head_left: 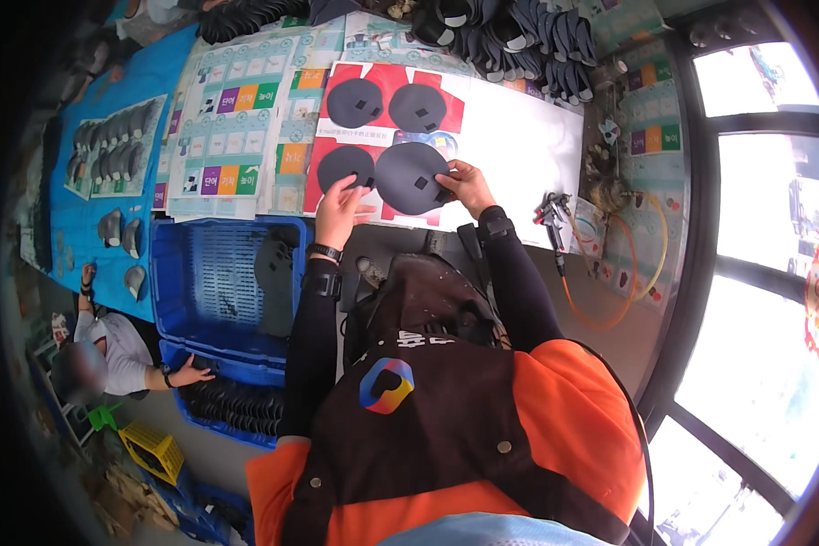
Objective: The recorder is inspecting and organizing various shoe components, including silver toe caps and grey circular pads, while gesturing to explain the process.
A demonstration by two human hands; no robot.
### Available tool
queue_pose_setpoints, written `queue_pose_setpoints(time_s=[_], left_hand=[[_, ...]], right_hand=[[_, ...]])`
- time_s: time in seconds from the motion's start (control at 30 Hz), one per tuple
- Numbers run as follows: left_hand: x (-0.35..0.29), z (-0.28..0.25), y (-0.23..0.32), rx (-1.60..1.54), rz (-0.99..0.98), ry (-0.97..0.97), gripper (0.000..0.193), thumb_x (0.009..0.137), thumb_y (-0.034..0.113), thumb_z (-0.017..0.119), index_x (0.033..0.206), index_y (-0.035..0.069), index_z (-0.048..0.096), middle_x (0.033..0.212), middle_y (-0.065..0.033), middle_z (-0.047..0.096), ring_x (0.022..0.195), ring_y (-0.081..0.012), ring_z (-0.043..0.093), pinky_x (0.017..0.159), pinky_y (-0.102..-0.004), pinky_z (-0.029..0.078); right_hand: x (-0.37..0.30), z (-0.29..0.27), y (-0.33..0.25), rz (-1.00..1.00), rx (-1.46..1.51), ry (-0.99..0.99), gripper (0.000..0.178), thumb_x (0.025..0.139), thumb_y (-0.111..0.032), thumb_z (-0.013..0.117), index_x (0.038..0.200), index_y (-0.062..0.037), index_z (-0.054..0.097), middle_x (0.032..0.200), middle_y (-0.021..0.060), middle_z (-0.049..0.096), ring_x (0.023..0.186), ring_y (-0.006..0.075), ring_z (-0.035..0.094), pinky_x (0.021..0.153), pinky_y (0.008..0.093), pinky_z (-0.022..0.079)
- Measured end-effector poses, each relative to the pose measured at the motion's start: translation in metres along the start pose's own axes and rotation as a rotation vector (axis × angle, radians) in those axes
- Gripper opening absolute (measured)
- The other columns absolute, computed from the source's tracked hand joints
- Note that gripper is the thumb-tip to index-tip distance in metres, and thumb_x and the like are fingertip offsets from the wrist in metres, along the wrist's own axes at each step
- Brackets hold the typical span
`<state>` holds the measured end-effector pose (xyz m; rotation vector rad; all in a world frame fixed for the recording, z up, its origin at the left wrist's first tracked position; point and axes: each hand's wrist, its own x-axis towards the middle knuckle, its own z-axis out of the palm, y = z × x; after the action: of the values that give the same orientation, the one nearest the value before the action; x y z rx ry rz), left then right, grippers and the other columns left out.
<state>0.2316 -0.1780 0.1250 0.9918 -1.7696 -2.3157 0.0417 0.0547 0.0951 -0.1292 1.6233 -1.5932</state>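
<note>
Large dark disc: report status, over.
Right hand pinching large dark disc at right edge. Left hand by its left side, contact unclear. Hose-fed gun off right, clear of hands.

Seen from above, a person in a dark apron and orange top works at a table. The right hand (469, 189) pinches the right edge of a dark round piece (408, 180). The left hand (337, 214), fingers parted, is at that piece's lower left; whether it touches is unclear. Three similar discs (417, 107) lie on a red-and-white sheet (453, 116). To the right are a spray gun (551, 214) and an orange hose (596, 325). At left, a co-worker's hand (189, 372) reaches to a blue crate (223, 429) of dark pieces.
</note>
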Motion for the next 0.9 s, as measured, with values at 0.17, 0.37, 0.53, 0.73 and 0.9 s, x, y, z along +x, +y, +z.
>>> queue_pose_setpoints(time_s=[0.17, 0.37, 0.53, 0.73, 0.9], left_hand=[[-0.016, -0.033, -0.037, 0.057, -0.145, 0.133, 0.042, 0.104, 0.022, 0.059, 0.139, 0.002, 0.050, 0.118, -0.0137, 0.070, 0.087, -0.0223, 0.075, 0.069, -0.0282, 0.059], [-0.066, -0.087, -0.112, 0.054, -0.390, 0.232, 0.048, 0.099, 0.024, 0.066, 0.142, 0.007, 0.053, 0.124, -0.0128, 0.068, 0.099, -0.0223, 0.071, 0.081, -0.0306, 0.057], [-0.099, -0.119, -0.141, 0.021, -0.509, 0.317, 0.048, 0.101, 0.032, 0.064, 0.140, 0.006, 0.053, 0.127, -0.0138, 0.066, 0.101, -0.0248, 0.069, 0.082, -0.0370, 0.055], [-0.097, -0.094, -0.128, 0.011, -0.504, 0.374, 0.046, 0.102, 0.033, 0.063, 0.138, 0.006, 0.054, 0.126, -0.0140, 0.066, 0.100, -0.0233, 0.069, 0.081, -0.0324, 0.053], [-0.093, -0.068, -0.109, 0.081, -0.464, 0.375, 0.043, 0.103, 0.031, 0.062, 0.136, 0.004, 0.056, 0.125, -0.0135, 0.067, 0.099, -0.0216, 0.069, 0.082, -0.0318, 0.052]], right_hand=[[0.047, -0.036, 0.045, 0.087, -0.501, 0.111, 0.042, 0.089, -0.023, 0.080, 0.118, 0.0012, 0.062, 0.089, 0.0097, 0.074, 0.076, 0.0184, 0.073, 0.065, 0.0320, 0.062], [0.063, -0.110, 0.064, 0.072, -0.815, 0.392, 0.037, 0.084, -0.027, 0.072, 0.116, -0.0090, 0.065, 0.109, 0.0219, 0.072, 0.108, 0.0383, 0.067, 0.094, 0.0472, 0.053], [0.056, -0.194, 0.022, 0.071, -0.832, 0.743, 0.025, 0.083, -0.021, 0.068, 0.104, -0.0091, 0.073, 0.095, 0.0179, 0.074, 0.098, 0.0360, 0.070, 0.089, 0.0457, 0.055], [0.057, -0.328, 0.000, 0.098, -0.859, 1.139, 0.013, 0.086, -0.013, 0.060, 0.093, -0.0061, 0.070, 0.097, 0.0196, 0.072, 0.095, 0.0393, 0.070, 0.080, 0.0504, 0.056], [0.051, -0.426, 0.001, 0.177, -1.110, 1.270, 0.016, 0.091, -0.014, 0.060, 0.090, -0.0070, 0.073, 0.098, 0.0152, 0.073, 0.095, 0.0371, 0.070, 0.078, 0.0489, 0.059]])
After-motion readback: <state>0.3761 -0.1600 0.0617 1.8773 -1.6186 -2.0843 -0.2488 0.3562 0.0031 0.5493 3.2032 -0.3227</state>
